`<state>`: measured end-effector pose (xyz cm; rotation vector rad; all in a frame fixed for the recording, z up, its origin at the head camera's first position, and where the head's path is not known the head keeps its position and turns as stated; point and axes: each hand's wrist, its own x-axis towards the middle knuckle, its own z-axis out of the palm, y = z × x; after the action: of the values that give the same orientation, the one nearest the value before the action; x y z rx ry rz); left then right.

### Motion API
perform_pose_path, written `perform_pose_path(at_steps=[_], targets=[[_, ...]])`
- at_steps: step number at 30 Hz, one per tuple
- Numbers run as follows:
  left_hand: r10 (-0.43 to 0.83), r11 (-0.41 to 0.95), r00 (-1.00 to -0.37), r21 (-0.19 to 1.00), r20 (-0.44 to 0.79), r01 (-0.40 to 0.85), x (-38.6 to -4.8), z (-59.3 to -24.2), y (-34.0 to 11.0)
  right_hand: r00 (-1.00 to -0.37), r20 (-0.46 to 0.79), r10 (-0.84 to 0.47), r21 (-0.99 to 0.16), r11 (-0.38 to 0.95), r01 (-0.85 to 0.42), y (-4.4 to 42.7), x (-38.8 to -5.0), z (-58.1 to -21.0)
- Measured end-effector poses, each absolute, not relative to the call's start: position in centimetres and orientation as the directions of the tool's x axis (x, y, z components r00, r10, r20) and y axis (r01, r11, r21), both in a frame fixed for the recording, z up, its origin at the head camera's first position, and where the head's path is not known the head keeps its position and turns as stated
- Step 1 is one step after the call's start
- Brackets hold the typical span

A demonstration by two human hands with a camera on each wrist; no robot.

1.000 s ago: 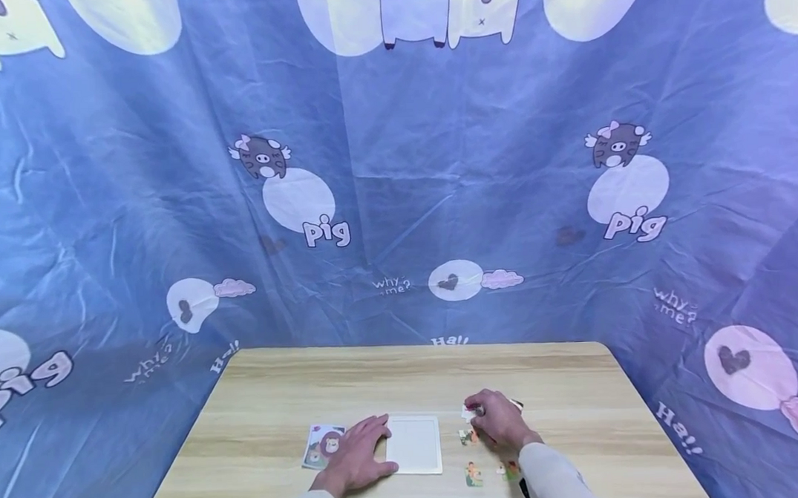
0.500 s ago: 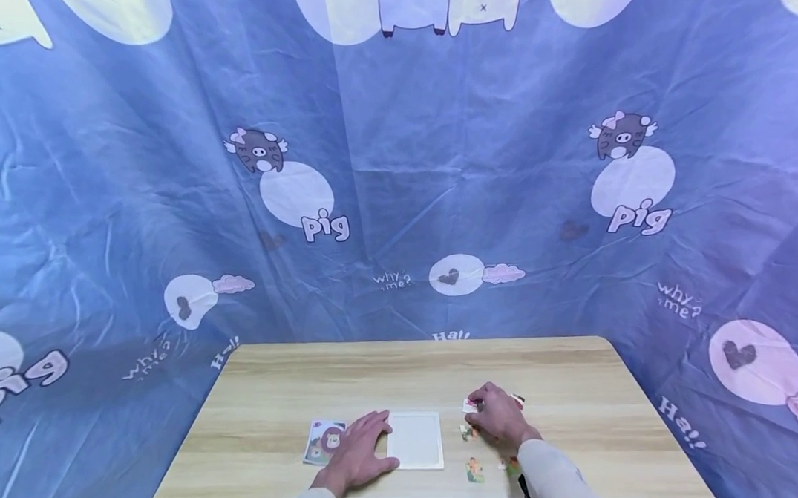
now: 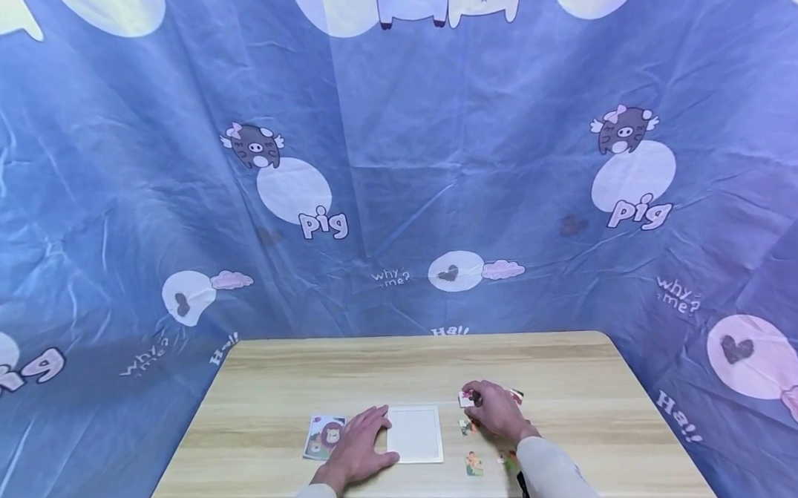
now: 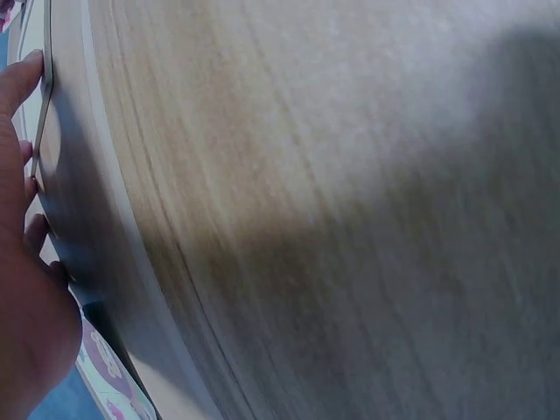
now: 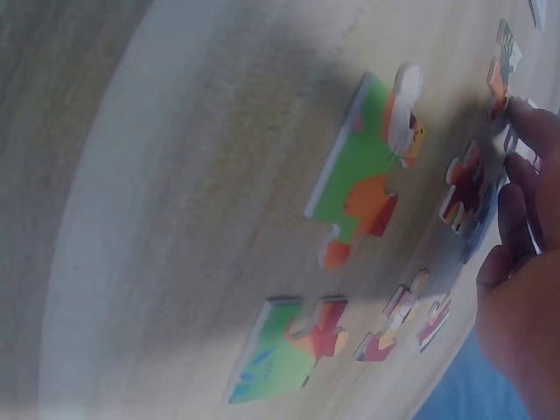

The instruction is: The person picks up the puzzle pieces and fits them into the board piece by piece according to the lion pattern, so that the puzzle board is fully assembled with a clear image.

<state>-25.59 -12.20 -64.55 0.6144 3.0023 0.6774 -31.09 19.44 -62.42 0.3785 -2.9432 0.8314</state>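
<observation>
My left hand (image 3: 359, 447) rests beside a white puzzle tray (image 3: 414, 434), thumb and fingers spread along its left edge. In the left wrist view, the fingers of the left hand (image 4: 31, 289) touch the tray's edge. My right hand (image 3: 500, 409) is at the upper right, curled, with thumb and fingertips pinching a pale jigsaw piece with a reddish print (image 3: 466, 399). In the right wrist view the right hand (image 5: 529, 210) partly hides that piece. Nearest to it lie an orange and green jigsaw piece (image 3: 466, 426) and a dark red jigsaw piece (image 5: 464, 185).
A lion picture card (image 3: 323, 436) lies left of the tray, partly covered by the left hand. Several loose jigsaw pieces lie to the right, among them an orange and green one (image 3: 474, 463). A blue printed cloth (image 3: 395, 167) hangs around the wooden table (image 3: 277, 373).
The head view has tilted slightly. My right hand and the pale piece have shifted a little to the left. The left hand stays against the tray.
</observation>
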Motion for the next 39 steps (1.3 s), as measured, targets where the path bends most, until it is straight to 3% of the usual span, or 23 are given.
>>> perform_pose_path(at_steps=[7, 17, 39], targets=[[0.388, 0.821, -0.916, 0.412, 0.108, 0.396, -25.9, -64.4, -12.4, -0.977, 0.103, -0.189, -0.56, 0.801, -0.214, 19.2, -31.2, -62.4], [0.377, 0.826, -0.922, 0.419, 0.087, 0.377, -26.2, -64.3, -12.5, -0.993, 0.07, -0.092, -0.729, 0.675, -0.114, 18.4, -31.3, -62.4], [0.376, 0.831, -0.924, 0.416, 0.067, 0.369, -24.8, -64.7, -11.9, -0.994, 0.066, -0.09, -0.819, 0.564, -0.105, 16.5, -30.0, -62.1]])
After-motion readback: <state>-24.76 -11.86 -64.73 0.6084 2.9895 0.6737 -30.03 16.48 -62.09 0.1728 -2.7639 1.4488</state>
